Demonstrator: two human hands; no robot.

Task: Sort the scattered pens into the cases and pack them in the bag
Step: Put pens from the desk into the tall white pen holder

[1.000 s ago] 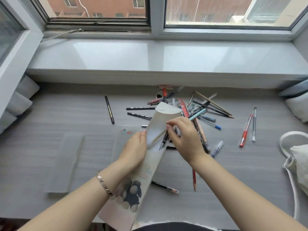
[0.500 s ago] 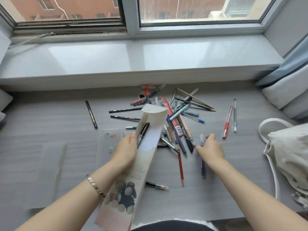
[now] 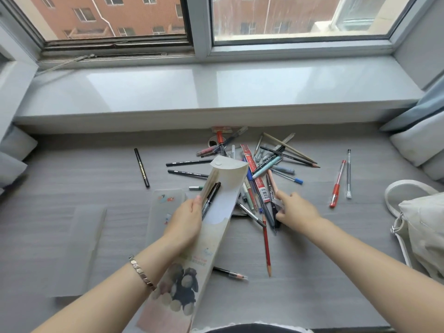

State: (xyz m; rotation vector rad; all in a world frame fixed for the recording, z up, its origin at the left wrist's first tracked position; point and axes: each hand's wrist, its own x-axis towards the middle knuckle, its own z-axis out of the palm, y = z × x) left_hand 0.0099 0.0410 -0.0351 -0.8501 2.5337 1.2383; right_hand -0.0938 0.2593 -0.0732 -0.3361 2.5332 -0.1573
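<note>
Head view. Item: card case (image 3: 223, 188), long, pale, printed, flap open at the far end. It is held tilted above the surface (image 3: 72, 179) by the left hand (image 3: 185, 222), which grips its left edge near the mouth. Contents: one black marker (image 3: 211, 198), lying partway out of the mouth. Right of the case: pile of pens (image 3: 262, 164), crossed and overlapping, on the surface. The right hand (image 3: 295, 210) reaches into the near edge of the pile, forefinger and thumb on either side of a dark pen (image 3: 270, 217); whether the pinch has closed cannot be told. Far right of the case: bag (image 3: 422, 227), soft pale cloth, slumped. Just left of the case: translucent case (image 3: 163, 205), flat on the surface. Handling, judged: case light, thin-walled, easily crushed; best held by the edges, mouth kept raised so the contents do not slide out. Pens light, stiff, smooth, prone to roll; take one at mid-barrel and lift it clear of those crossing it.
</note>
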